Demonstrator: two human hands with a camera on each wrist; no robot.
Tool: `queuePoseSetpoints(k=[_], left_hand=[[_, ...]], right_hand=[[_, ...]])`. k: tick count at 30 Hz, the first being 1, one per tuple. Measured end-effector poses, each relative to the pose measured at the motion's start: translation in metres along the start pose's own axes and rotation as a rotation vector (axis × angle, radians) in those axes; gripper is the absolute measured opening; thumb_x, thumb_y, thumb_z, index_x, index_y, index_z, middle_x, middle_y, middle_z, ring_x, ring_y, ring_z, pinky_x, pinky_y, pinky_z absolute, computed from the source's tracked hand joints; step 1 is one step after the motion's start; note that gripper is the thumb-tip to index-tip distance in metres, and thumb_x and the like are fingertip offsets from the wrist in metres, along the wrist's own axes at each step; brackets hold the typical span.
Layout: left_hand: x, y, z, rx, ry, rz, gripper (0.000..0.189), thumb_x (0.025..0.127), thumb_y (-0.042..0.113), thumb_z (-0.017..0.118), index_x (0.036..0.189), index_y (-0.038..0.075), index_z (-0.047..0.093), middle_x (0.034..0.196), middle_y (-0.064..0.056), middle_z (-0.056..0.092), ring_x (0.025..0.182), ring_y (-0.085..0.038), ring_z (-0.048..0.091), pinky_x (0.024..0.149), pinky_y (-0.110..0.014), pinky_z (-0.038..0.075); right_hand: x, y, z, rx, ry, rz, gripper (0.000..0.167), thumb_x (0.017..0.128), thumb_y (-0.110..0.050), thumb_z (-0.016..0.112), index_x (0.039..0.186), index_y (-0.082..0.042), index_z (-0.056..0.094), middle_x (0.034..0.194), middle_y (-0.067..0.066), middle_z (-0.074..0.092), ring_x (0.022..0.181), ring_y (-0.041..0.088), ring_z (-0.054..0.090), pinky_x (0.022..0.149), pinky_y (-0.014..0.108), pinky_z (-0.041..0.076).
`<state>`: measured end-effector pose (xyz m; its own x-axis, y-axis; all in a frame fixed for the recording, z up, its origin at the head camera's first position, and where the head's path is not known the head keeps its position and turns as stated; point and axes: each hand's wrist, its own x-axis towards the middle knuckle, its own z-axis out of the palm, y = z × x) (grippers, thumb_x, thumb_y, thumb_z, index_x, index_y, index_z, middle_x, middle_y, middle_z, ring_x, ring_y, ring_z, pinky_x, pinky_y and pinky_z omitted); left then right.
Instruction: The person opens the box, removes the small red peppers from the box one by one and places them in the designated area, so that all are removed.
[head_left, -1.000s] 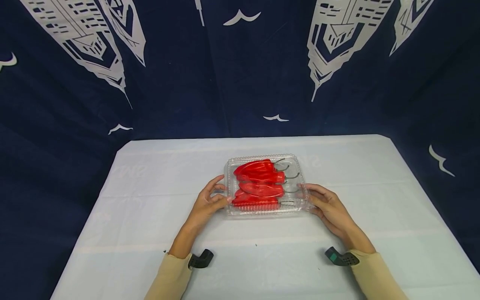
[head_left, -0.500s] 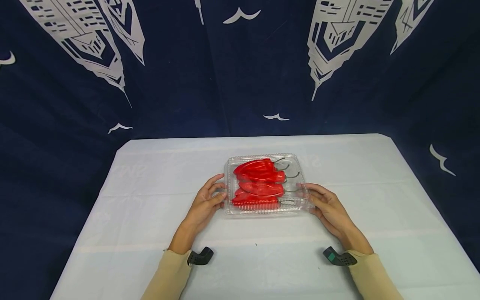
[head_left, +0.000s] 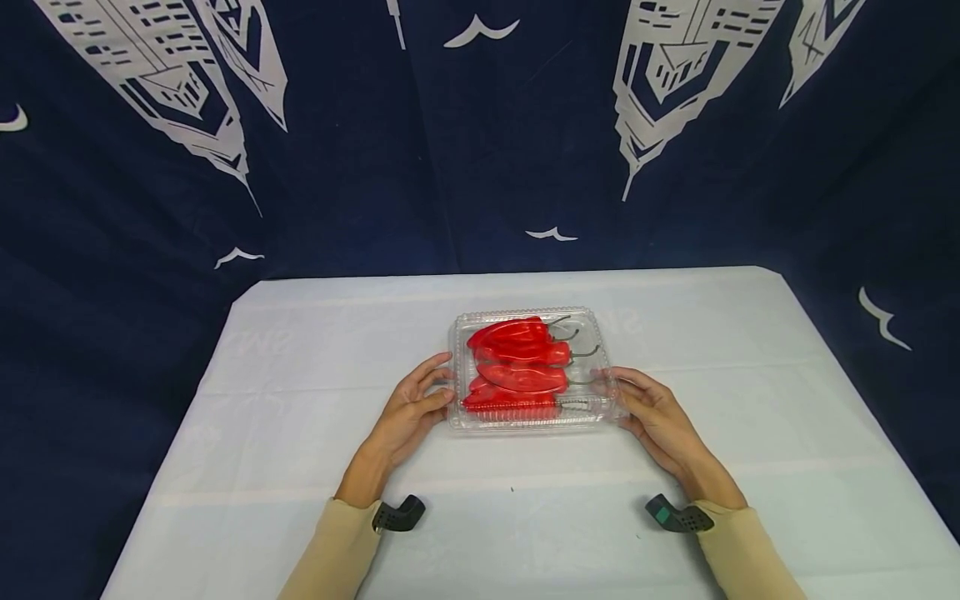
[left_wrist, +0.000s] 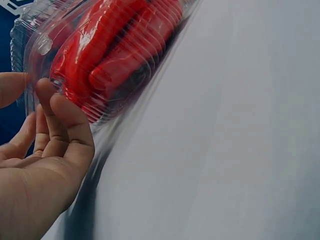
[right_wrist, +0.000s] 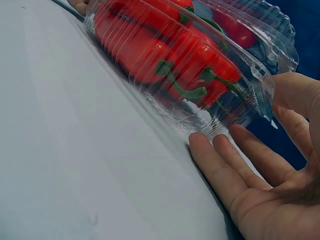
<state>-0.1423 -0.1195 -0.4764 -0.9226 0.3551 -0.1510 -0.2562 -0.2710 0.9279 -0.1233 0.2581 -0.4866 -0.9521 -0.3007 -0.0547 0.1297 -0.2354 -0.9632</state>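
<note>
A clear plastic clamshell box [head_left: 517, 422] lies flat on the white table, with its lid down over several long red peppers [head_left: 521, 379] with green stems. My left hand [head_left: 405, 417] is at the box's left end, thumb and fingers loosely bent. In the left wrist view its fingertips [left_wrist: 64, 102] touch or nearly touch the ribbed end wall. At the right end, my right hand [head_left: 663, 421] holds the box's rim between thumb and forefinger. The right wrist view shows its other fingers [right_wrist: 220, 165] stretched out below the rim.
The white table [head_left: 510, 533] reaches forward to a dark blue curtain [head_left: 345, 167] with white prints. Dark wrist devices [head_left: 400, 512] sit at both sleeve cuffs. A tiny dark speck [head_left: 512, 489] lies in front of the box.
My left thumb has drawn back from the box's left rim, where it overlapped the edge a second ago. The box and my right hand have hardly moved.
</note>
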Motion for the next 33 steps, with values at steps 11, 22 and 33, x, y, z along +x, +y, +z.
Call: queuePoseSetpoints(k=[11,22,33], left_hand=[[-0.004,-0.002,0.002,0.145,0.037,0.029,0.045,0.1,0.0,0.055,0.144,-0.002,0.044,0.122,-0.006,0.052,0.095,-0.006,0.061,0.082,-0.02,0.053],[-0.006,-0.008,0.006,0.14,0.123,0.077,0.032,0.1,0.0,0.055,0.13,-0.013,0.052,0.104,0.0,0.061,0.084,-0.005,0.061,0.079,-0.02,0.052],[-0.017,-0.001,-0.001,0.171,-0.05,0.044,0.058,0.094,-0.001,0.06,0.148,0.002,0.04,0.124,-0.009,0.05,0.075,-0.007,0.055,0.068,-0.022,0.048]], right_hand=[[0.0,0.003,0.001,-0.003,0.012,-0.004,0.033,0.103,-0.005,0.052,0.134,-0.014,0.058,0.132,-0.006,0.065,0.117,0.007,0.064,0.092,0.025,0.056],[0.001,0.003,0.005,0.006,0.023,0.004,0.033,0.103,-0.005,0.053,0.135,-0.013,0.057,0.131,-0.005,0.066,0.116,0.008,0.065,0.091,0.026,0.056],[0.0,0.002,0.007,-0.002,0.047,0.009,0.034,0.102,-0.006,0.055,0.136,-0.013,0.057,0.131,-0.007,0.066,0.116,0.008,0.065,0.091,0.026,0.056]])
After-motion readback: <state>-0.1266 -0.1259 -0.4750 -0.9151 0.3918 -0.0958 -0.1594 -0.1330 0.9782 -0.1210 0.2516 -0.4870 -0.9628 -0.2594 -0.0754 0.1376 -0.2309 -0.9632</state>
